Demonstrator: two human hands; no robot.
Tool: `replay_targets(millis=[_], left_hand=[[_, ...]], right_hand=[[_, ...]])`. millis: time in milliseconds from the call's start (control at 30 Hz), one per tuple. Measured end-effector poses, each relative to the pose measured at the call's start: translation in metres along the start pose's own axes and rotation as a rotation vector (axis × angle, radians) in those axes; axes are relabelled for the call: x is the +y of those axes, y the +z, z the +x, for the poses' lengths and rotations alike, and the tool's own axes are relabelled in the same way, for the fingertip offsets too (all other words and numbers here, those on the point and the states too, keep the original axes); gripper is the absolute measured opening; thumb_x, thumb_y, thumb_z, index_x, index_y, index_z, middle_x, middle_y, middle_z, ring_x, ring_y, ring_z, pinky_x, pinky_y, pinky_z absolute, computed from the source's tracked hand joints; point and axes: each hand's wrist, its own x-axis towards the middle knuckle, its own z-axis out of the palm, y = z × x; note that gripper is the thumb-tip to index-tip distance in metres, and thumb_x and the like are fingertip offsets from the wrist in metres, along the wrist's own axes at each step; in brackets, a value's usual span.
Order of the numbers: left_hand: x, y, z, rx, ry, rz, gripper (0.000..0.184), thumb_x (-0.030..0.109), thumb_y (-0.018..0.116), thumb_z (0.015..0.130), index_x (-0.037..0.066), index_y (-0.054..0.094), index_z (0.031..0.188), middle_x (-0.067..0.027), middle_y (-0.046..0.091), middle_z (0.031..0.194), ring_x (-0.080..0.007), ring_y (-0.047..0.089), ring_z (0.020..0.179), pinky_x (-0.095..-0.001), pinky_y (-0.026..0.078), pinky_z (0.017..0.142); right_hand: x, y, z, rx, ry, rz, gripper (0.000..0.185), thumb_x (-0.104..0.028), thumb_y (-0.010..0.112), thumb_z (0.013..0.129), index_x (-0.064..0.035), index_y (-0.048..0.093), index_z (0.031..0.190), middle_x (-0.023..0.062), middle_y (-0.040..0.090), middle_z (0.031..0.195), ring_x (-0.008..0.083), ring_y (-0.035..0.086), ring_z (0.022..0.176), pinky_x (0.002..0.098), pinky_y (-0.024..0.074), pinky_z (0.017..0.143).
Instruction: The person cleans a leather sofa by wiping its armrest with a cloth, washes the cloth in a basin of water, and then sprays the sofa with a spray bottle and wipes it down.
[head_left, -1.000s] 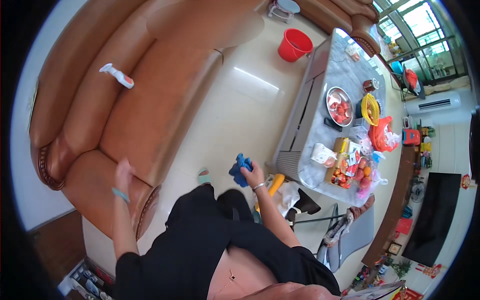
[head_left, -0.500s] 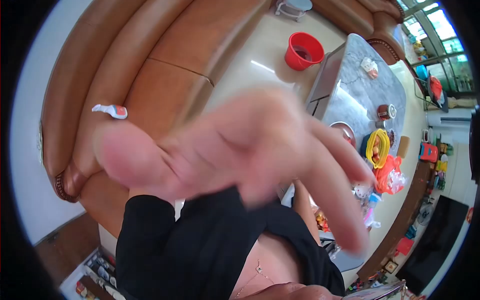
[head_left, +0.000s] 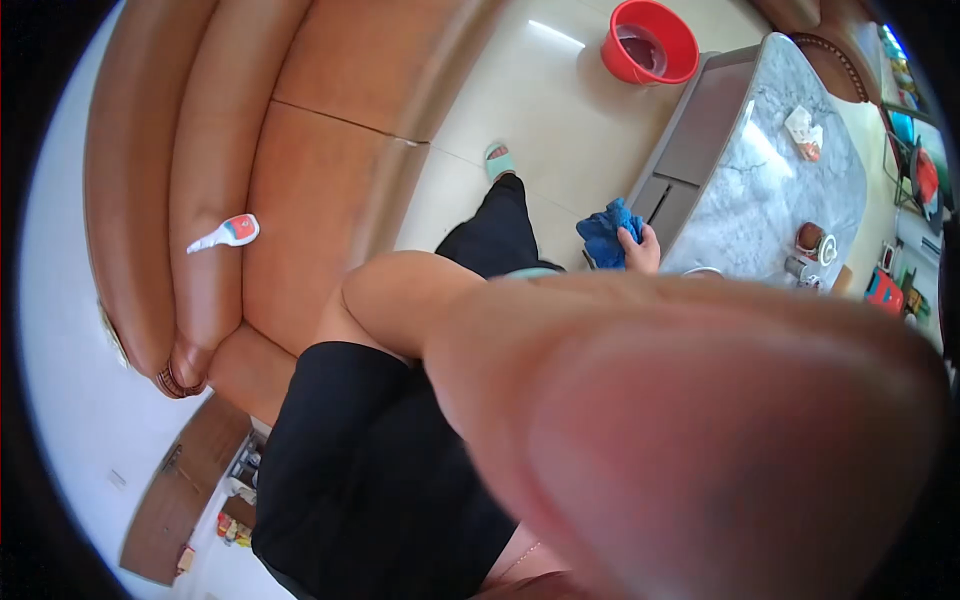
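Observation:
My left hand (head_left: 740, 430) is very close to the camera, a large blurred shape with the bent forearm behind it. Its fingers cannot be made out. Beyond that forearm, my right hand (head_left: 643, 250) is closed on a crumpled blue cloth (head_left: 605, 235), beside the grey side of the marble-topped coffee table (head_left: 730, 190). My left forearm covers the rest of my right arm.
A brown leather sofa (head_left: 320, 180) runs along the left, with a white bottle with a red label (head_left: 240, 230) on it. A red bucket (head_left: 650, 45) stands on the tiled floor (head_left: 560, 110). On the table are a crumpled packet (head_left: 804, 133) and a jar (head_left: 812, 240).
My left hand, earlier with fingers spread across the middle, has swung right and closer to the camera. The view has shifted, bringing my right hand and the blue cloth into sight.

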Motion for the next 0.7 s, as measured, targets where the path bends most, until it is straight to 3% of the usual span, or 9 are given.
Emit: replay_targets(millis=[133, 267, 500, 567, 600, 633, 700], left_hand=[[0.023, -0.072, 0.038, 0.002, -0.027, -0.051, 0.035, 0.046, 0.040, 0.095, 0.012, 0.049, 0.093, -0.0114, 0.059, 0.107, -0.0344, 0.030, 0.132, -0.0524, 0.028, 0.105], [0.041, -0.136, 0.079, 0.015, -0.050, -0.072, 0.033, 0.044, 0.040, 0.095, 0.013, 0.050, 0.091, -0.0112, 0.058, 0.110, -0.0335, 0.029, 0.133, -0.0525, 0.027, 0.105], [0.056, -0.280, 0.141, 0.129, -0.091, -0.002, 0.031, 0.040, 0.041, 0.096, 0.013, 0.052, 0.088, -0.0108, 0.056, 0.114, -0.0319, 0.027, 0.135, -0.0528, 0.027, 0.105], [0.062, -0.344, 0.150, 0.235, -0.102, 0.031, 0.030, 0.039, 0.041, 0.096, 0.013, 0.053, 0.087, -0.0106, 0.056, 0.116, -0.0314, 0.027, 0.135, -0.0529, 0.027, 0.105], [0.063, -0.376, 0.151, 0.313, -0.117, 0.045, 0.030, 0.038, 0.041, 0.096, 0.013, 0.053, 0.086, -0.0106, 0.056, 0.116, -0.0312, 0.027, 0.136, -0.0529, 0.027, 0.105], [0.066, -0.410, 0.147, 0.422, -0.123, 0.061, 0.030, 0.037, 0.041, 0.096, 0.013, 0.054, 0.086, -0.0105, 0.055, 0.117, -0.0310, 0.026, 0.136, -0.0530, 0.026, 0.105], [0.068, -0.477, 0.131, 0.673, -0.136, 0.118, 0.029, 0.036, 0.041, 0.097, 0.013, 0.055, 0.085, -0.0104, 0.055, 0.118, -0.0305, 0.026, 0.136, -0.0531, 0.026, 0.105]], right_hand=[[-0.091, -0.011, 0.046, 0.059, 0.009, -0.039, 0.042, -0.024, 0.071, 0.078, 0.0024, 0.060, 0.108, 0.0073, 0.065, 0.091, 0.0131, 0.059, 0.083, 0.0283, 0.0478, 0.078], [-0.121, -0.020, 0.105, 0.169, 0.010, -0.018, 0.043, -0.023, 0.071, 0.076, 0.0012, 0.060, 0.109, 0.0098, 0.066, 0.091, 0.0176, 0.063, 0.082, 0.0309, 0.0496, 0.077], [-0.153, -0.038, 0.244, 0.160, 0.084, 0.239, 0.039, -0.020, 0.070, 0.081, 0.0012, 0.059, 0.111, 0.0062, 0.064, 0.099, 0.0134, 0.060, 0.086, 0.0283, 0.0482, 0.080], [-0.151, -0.035, 0.303, 0.160, 0.093, 0.373, 0.038, -0.020, 0.068, 0.084, 0.0014, 0.058, 0.114, 0.0040, 0.062, 0.099, 0.0120, 0.058, 0.088, 0.0266, 0.0471, 0.081], [-0.145, -0.028, 0.329, 0.173, -0.002, 0.350, 0.039, -0.020, 0.067, 0.084, 0.0016, 0.057, 0.115, 0.0041, 0.062, 0.099, 0.0118, 0.058, 0.088, 0.0263, 0.0469, 0.081], [-0.131, -0.021, 0.360, 0.191, -0.095, 0.320, 0.039, -0.020, 0.067, 0.085, 0.0018, 0.057, 0.116, 0.0042, 0.062, 0.099, 0.0116, 0.058, 0.088, 0.0260, 0.0468, 0.081], [-0.141, -0.013, 0.417, 0.165, -0.058, 0.454, 0.041, -0.019, 0.066, 0.086, 0.0017, 0.055, 0.119, 0.0044, 0.062, 0.099, 0.0111, 0.057, 0.088, 0.0255, 0.0464, 0.081]])
